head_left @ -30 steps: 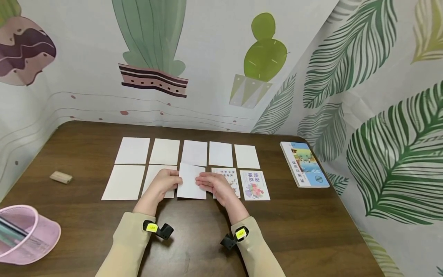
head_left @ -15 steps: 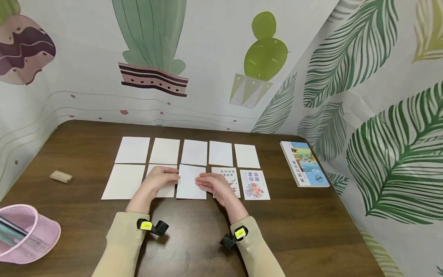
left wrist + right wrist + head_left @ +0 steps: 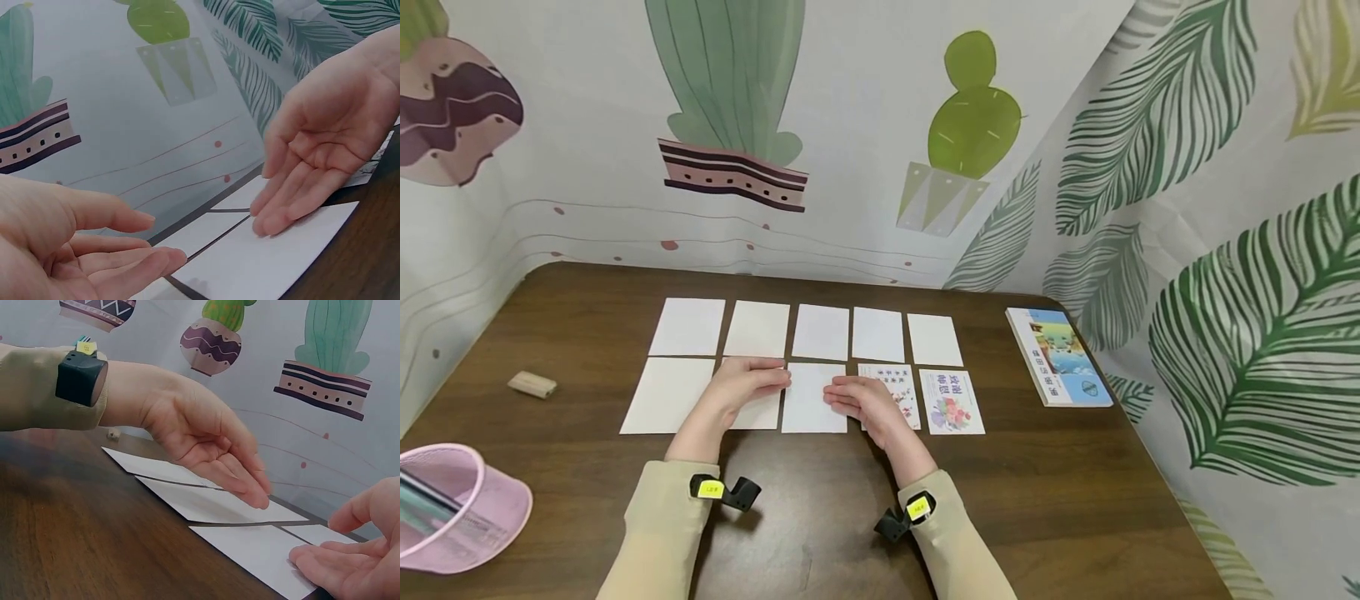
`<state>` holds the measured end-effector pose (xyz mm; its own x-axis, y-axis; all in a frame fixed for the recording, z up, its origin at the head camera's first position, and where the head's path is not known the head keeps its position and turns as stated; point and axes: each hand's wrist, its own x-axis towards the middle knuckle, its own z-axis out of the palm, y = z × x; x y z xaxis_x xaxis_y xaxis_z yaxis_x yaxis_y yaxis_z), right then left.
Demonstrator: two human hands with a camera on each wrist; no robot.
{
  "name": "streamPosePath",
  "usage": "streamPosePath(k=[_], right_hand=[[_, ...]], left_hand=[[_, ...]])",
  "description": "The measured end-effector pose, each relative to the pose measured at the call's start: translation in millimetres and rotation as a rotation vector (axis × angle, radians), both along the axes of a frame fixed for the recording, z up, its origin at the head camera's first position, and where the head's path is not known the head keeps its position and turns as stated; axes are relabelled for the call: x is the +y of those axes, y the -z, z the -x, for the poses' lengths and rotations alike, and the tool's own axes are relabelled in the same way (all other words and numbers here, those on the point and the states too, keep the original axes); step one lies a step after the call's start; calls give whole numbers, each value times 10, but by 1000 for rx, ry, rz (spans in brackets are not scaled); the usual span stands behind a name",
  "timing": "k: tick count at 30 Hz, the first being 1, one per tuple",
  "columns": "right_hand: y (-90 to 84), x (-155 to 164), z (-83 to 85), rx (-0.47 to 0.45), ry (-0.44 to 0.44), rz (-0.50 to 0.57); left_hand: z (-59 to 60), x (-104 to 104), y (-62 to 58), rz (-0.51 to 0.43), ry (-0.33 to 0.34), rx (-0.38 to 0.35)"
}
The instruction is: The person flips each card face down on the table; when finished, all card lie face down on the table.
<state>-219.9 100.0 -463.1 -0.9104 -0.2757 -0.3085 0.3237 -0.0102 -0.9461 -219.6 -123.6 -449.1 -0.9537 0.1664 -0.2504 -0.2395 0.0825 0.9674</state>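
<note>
In the head view, a blank white card (image 3: 814,400) lies flat in the middle of the front row, between both hands. My left hand (image 3: 737,390) hovers over the front card (image 3: 758,413) to its left, thumb apart from loosely bent fingers, holding nothing. On the other side, my right hand (image 3: 874,403) has its fingertips at the middle card's right edge. In the right wrist view those fingers (image 3: 319,567) look relaxed and seem to touch the card. Partly behind the right hand is a card printed with red flowers and writing (image 3: 904,387).
A back row of several blank cards (image 3: 877,333) lines the table (image 3: 820,517). A card with a bouquet (image 3: 952,402) ends the front row at right. Farther right lies a boxed set or book (image 3: 1060,358). An eraser-like block (image 3: 532,384) and pink pen holder (image 3: 505,517) are left.
My left hand has let go of the middle card and moved slightly left. The card, which overlapped the back row, now lies flat and slightly nearer me. The right hand has barely moved.
</note>
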Motion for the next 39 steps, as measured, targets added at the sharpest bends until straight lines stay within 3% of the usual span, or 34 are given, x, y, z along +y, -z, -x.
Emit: streamPosePath(k=[6,14,20,29,39], right_hand=[[-68,82,26,39,8,1],[-171,312,139,36,92,30],[-158,615,174,39,125,-36],[-174,1209,200,-29,155,-118],[-179,1354,207,-29,47,-179]], left_hand=[[-20,127,-14,-6,-6,10],[-41,517,-1,-144,-133,-8],[-99,878,51,-185,-106,-22],[-77,1143,86,-170,-83,-48],[-38,1222,73,-172,-137,-56]])
